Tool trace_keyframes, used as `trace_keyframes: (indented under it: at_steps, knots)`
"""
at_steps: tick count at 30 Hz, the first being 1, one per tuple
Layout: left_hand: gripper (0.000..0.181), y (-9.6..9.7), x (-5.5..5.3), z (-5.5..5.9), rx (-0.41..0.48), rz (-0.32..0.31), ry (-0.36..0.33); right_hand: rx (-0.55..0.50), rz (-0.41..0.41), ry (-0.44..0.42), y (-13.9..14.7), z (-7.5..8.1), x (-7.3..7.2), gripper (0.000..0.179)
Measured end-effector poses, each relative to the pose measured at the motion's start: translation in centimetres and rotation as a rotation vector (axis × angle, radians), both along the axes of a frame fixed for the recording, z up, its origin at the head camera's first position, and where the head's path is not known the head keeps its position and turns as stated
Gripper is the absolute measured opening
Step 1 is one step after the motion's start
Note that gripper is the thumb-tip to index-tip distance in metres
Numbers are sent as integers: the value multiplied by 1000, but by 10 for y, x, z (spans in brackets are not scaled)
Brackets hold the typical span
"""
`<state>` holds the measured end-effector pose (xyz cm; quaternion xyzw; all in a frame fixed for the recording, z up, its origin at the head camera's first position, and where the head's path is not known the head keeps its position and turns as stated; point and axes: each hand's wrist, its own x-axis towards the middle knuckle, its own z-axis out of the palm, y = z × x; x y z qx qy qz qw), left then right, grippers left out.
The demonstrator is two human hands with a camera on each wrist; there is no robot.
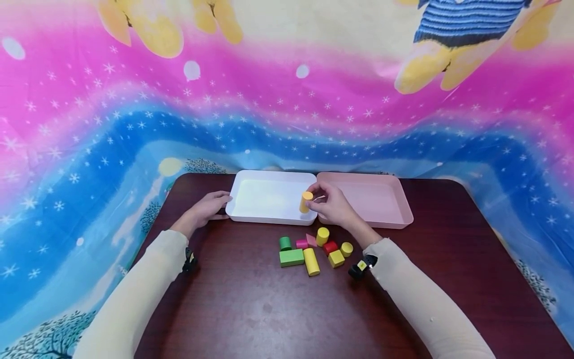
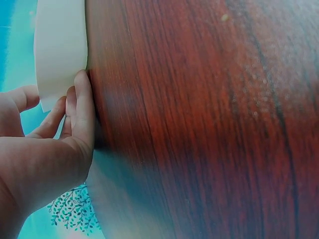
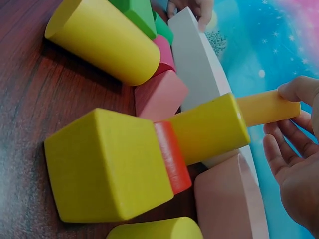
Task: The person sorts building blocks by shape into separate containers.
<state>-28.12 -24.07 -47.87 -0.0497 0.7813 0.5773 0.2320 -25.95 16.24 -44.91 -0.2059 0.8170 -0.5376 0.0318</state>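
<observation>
My right hand (image 1: 333,203) pinches a yellow-orange cylinder block (image 1: 306,202) between thumb and fingers. The block is upright, over the right end of the white tray (image 1: 255,220). In the right wrist view the same cylinder (image 3: 269,108) sticks out from the fingertips, its lower part hidden behind a nearer yellow cylinder (image 3: 209,127). At the white tray's left end, my left hand (image 1: 208,207) grips the side wall. The left wrist view has the thumb on one side of the tray wall (image 2: 62,55) and the fingers (image 2: 83,104) on the other.
A pink tray (image 1: 372,225) adjoins the white one on its right. In front of both trays lie several blocks, among them a green rectangular block (image 1: 291,258), a yellow cylinder (image 1: 311,262), a yellow cube (image 1: 336,259) and a red block (image 1: 330,247). A patterned cloth (image 1: 287,124) hangs behind the table (image 1: 251,309).
</observation>
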Motion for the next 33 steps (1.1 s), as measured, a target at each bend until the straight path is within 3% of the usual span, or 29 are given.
trace_keyframes:
  at_steps: [17,33]
  knots:
    - [57,1,-1,2,8,3,-9,26,-25,-15,4,-20,0,24]
    - [58,2,0,2,-4,5,-7,18,-23,-38,4,-23,3,27]
